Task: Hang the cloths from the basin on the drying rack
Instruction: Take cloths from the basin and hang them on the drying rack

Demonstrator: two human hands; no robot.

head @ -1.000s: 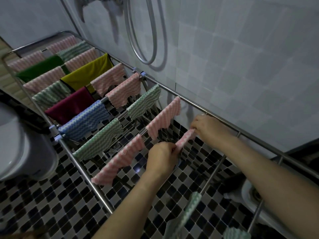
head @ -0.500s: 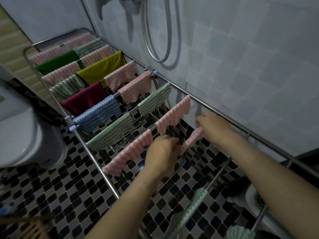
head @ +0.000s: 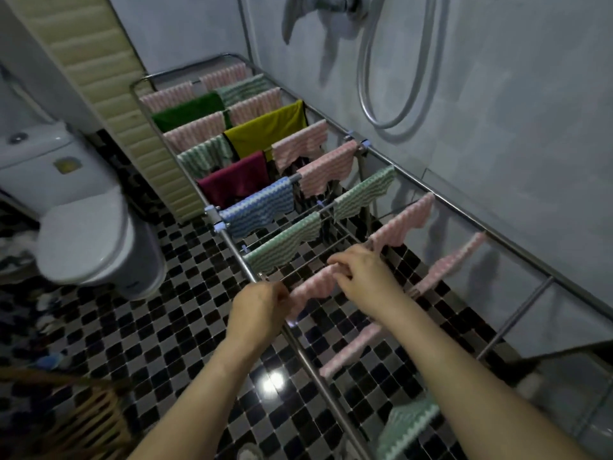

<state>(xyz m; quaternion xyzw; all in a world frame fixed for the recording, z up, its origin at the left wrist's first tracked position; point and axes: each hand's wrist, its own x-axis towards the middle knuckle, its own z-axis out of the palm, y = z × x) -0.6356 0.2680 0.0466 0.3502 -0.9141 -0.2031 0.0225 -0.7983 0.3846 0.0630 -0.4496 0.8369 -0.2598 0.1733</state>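
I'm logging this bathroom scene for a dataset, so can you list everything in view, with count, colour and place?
drying rack: one, silver metal, along the tiled wall
pink wavy cloths: about eleven, spread along the rails
green wavy cloths: about five, far, middle and near rails
blue wavy cloth: one, left side, mid-rack
plain cloths: dark green, yellow, maroon, far half
toilet: one, white, left
shower hose: one, silver, on the wall
wicker basket: one, brown, bottom left
left hand: pinching a pink cloth on a near rail
right hand: gripping the same cloth
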